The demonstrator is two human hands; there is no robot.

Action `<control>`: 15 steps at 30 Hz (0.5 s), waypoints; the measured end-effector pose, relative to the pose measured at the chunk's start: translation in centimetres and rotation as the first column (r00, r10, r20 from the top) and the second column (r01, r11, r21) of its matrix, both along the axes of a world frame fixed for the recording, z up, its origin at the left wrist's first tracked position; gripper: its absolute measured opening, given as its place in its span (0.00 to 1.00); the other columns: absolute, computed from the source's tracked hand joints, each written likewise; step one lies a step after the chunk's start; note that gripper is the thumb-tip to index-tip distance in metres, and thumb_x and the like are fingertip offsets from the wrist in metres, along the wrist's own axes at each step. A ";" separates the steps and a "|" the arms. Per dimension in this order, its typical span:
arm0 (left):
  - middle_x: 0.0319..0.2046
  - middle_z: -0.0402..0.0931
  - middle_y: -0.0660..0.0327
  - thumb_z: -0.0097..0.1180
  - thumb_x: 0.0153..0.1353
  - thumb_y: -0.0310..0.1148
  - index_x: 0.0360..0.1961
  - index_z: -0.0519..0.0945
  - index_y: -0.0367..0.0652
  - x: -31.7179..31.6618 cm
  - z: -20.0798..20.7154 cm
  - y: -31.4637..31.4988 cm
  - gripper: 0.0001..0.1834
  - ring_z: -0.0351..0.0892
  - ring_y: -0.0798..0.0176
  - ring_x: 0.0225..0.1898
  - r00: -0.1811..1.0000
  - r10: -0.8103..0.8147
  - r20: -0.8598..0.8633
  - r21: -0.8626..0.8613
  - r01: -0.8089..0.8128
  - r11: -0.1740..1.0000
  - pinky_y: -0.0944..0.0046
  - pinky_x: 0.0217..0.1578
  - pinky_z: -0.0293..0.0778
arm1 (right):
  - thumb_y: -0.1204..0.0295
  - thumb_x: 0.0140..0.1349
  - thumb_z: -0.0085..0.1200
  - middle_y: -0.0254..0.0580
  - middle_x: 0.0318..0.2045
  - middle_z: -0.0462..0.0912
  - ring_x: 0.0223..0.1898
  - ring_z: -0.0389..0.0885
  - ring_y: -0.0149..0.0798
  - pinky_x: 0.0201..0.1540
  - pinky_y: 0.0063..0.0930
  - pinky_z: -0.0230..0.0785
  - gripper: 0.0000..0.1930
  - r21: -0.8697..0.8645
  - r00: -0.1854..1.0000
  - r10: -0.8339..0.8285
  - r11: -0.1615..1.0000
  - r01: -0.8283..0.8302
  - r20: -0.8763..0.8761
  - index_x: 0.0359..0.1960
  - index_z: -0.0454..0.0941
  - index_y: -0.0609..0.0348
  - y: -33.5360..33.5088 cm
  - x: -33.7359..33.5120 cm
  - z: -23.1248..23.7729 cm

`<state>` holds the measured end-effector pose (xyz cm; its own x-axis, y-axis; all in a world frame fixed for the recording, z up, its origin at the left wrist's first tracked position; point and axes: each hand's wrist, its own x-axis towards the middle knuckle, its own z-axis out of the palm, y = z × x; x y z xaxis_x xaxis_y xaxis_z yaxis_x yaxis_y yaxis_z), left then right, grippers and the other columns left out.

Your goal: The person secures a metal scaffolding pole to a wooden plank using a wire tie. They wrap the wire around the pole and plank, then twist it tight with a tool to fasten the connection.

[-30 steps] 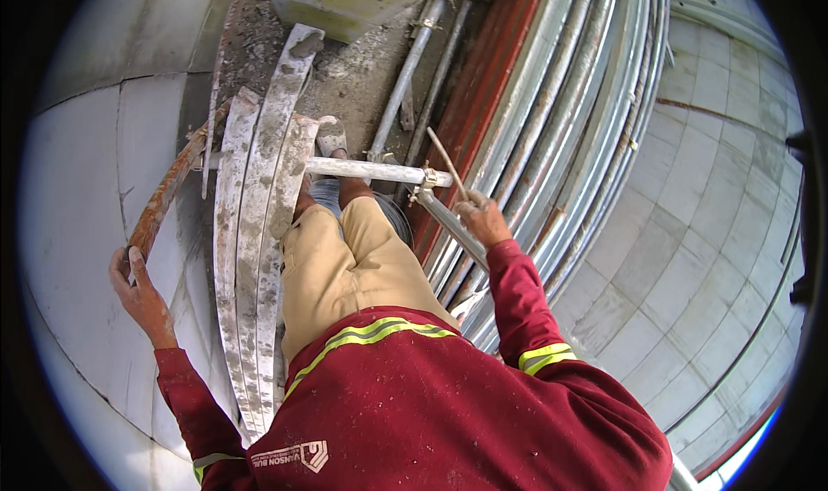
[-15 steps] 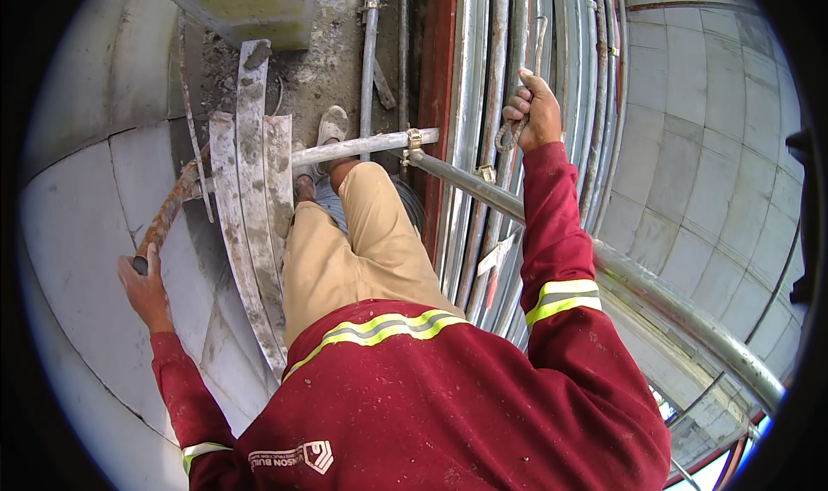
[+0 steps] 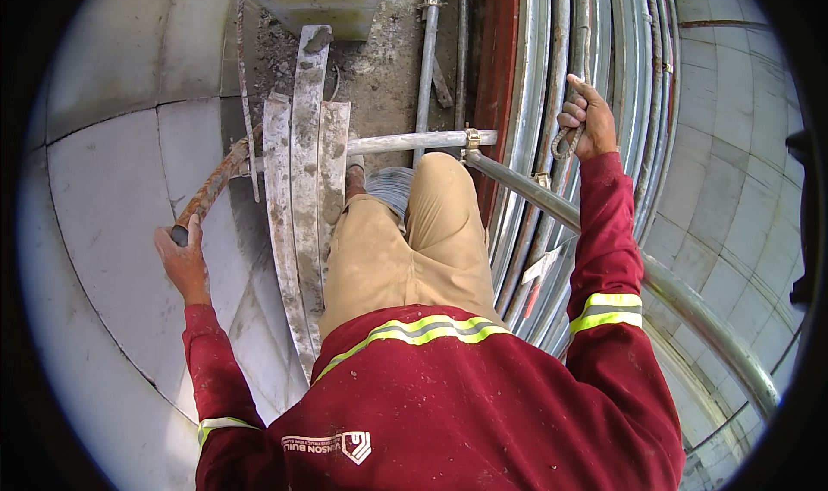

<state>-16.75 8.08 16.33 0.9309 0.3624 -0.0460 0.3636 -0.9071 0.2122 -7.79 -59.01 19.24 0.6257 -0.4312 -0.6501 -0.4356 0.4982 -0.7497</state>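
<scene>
On the left, my left hand is closed round the near, open end of a rusty pipe. The pipe slants away toward the upper right and passes behind a thin rusty bar. On the right, my right hand grips a thin, bent steel rod with a looped lower end. Its upper part runs up in front of long metal pipes, and my fingers hide the middle. Close below that hand, a galvanised scaffold tube passes under my right forearm.
Mortar-stained planks stand left of my legs. A horizontal tube crosses ahead, joined by a clamp. Beyond lies a debris-strewn floor, with coiled wire near my foot. Grey panels flank the left; a red beam edges the pipes.
The whole scene has shifted rightward in the picture. My right knee has come forward and up, now covering part of the horizontal tube. Both hands keep their grips.
</scene>
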 end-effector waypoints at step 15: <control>0.33 0.71 0.53 0.65 0.66 0.54 0.36 0.72 0.35 0.2 -0.8 0.9 0.29 0.70 0.49 0.35 0.998 -0.047 0.042 0.018 0.046 0.999 0.50 0.41 0.71 | 0.70 0.71 0.56 0.20 0.21 0.63 0.19 0.60 0.19 0.19 0.18 0.56 0.12 -0.088 0.974 0.079 0.994 -0.062 0.214 0.52 0.77 0.61 2.1 1.0 3.2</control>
<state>-16.56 8.97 15.58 0.9478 0.3190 -0.0003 0.3119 -0.9265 0.2106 -6.84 -56.91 22.46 0.7789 -0.4257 -0.4606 -0.2899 0.4068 -0.8663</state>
